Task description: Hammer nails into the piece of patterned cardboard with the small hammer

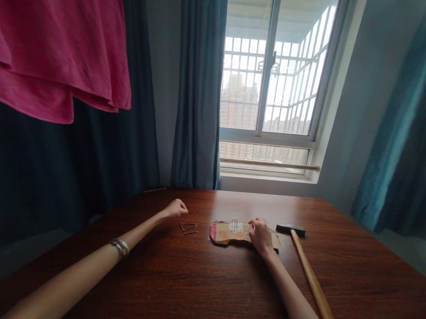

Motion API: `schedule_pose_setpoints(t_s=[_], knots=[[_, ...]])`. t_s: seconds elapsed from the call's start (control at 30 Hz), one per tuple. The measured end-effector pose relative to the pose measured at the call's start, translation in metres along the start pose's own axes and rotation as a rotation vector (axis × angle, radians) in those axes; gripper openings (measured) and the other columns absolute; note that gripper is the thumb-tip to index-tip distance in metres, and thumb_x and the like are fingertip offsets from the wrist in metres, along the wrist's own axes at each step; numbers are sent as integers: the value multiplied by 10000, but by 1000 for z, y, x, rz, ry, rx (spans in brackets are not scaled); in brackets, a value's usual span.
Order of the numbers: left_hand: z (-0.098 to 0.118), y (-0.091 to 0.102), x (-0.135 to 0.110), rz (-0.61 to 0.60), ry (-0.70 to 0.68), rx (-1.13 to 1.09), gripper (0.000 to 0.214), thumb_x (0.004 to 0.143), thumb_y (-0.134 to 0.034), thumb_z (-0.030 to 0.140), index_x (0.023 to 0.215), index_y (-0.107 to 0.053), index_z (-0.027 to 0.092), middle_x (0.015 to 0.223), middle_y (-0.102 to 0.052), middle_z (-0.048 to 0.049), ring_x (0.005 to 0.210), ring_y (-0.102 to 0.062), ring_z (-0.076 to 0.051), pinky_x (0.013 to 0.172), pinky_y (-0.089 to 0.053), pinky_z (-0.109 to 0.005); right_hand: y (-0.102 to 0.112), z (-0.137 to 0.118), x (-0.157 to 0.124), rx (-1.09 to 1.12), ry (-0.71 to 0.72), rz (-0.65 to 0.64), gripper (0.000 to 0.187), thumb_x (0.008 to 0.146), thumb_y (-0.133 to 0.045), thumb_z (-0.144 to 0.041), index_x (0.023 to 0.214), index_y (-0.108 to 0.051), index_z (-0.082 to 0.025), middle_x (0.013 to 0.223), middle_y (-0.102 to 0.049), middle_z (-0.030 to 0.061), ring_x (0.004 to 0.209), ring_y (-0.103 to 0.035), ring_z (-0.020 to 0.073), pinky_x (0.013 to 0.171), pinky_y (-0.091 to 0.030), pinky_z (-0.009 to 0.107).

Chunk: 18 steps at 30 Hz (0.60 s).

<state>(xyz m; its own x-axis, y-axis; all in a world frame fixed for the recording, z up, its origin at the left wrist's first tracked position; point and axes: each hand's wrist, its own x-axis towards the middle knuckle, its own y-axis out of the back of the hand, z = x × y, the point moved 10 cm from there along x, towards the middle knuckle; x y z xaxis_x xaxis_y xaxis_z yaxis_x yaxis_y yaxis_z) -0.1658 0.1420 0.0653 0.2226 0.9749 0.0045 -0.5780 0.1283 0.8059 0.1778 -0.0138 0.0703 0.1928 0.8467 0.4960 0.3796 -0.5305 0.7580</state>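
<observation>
My left hand (177, 208) hovers over the table just behind several loose nails (191, 232), its fingers bent and pinched together; whatever they may hold is too small to make out. A flat, patterned piece of cardboard (221, 233) with a pink left end lies to the right of those nails. A few nails (234, 222) stand upright near its back edge, in what looks like a clear or whitish patch. Across the right part of the cardboard, my right hand (260, 233) presses down with curled fingers. Just right of this hand lies a hammer (306, 268), its dark head toward the window.
Everything lies on a glossy brown wooden table (176, 283). Behind it are a window (266, 82) with a rail (269, 163) and blue curtains (199, 94). A pink cloth (60, 53) hangs at the upper left.
</observation>
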Motion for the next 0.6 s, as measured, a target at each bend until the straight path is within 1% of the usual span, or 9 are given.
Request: schedule_pose_setpoints(t_s=[0.1, 0.17, 0.23, 0.3, 0.37, 0.47, 0.6], knots=[[47, -14, -5, -23, -125, -244, 336, 608, -592, 422, 738, -646, 116, 561, -582, -7, 483, -485, -103, 430, -351, -199, 3, -4, 2, 151, -5, 33, 247, 760, -439, -157, 822, -674, -198, 871, -644, 72, 922, -545, 201, 772, -424, 267], [79, -28, -14, -45, -194, -345, 375, 622, -591, 454, 765, -642, 111, 565, -574, -3, 472, -465, -90, 442, -357, -200, 3, -9, 3, 299, -2, 40, 246, 751, -445, -170, 825, -678, -195, 870, -660, 65, 897, -568, 203, 755, -444, 280], [110, -44, -25, -86, -273, -440, 378, 633, -597, 448, 781, -637, 103, 561, -559, 1, 461, -452, -83, 443, -360, -202, 1, -14, 4, 460, -1, 34, 240, 746, -457, -201, 830, -682, -193, 858, -674, 57, 863, -590, 204, 720, -462, 290], [137, -58, -35, -125, -339, -508, 363, 653, -594, 438, 767, -632, 95, 551, -543, 0, 459, -447, -81, 436, -358, -200, -4, -21, 3, 624, -1, -6, 229, 746, -489, -258, 846, -685, -192, 838, -686, 51, 820, -608, 203, 689, -474, 295], [154, -70, -43, -139, -363, -557, 361, 660, -600, 434, 769, -630, 91, 558, -542, -4, 467, -454, -83, 435, -363, -199, -10, -27, 3, 777, -19, -73, 255, 741, -530, -343, 870, -685, -185, 811, -691, 53, 767, -616, 203, 631, -483, 290], [168, -83, -48, -123, -376, -597, 364, 667, -604, 438, 770, -631, 91, 545, -530, -1, 457, -446, -79, 427, -360, -197, -18, -33, 1, 943, -57, -151, 351, 707, -577, -447, 900, -680, -173, 802, -694, 65, 729, -618, 207, 523, -472, 265], [180, -95, -51, -80, -407, -587, 365, 686, -587, 447, 771, -643, 97, 546, -538, -4, 460, -448, -83, 423, -349, -199, -20, -34, 1, 1036, -82, -169, 386, 666, -621, -471, 896, -678, -166, 823, -698, 74, 747, -624, 208, 515, -470, 251]])
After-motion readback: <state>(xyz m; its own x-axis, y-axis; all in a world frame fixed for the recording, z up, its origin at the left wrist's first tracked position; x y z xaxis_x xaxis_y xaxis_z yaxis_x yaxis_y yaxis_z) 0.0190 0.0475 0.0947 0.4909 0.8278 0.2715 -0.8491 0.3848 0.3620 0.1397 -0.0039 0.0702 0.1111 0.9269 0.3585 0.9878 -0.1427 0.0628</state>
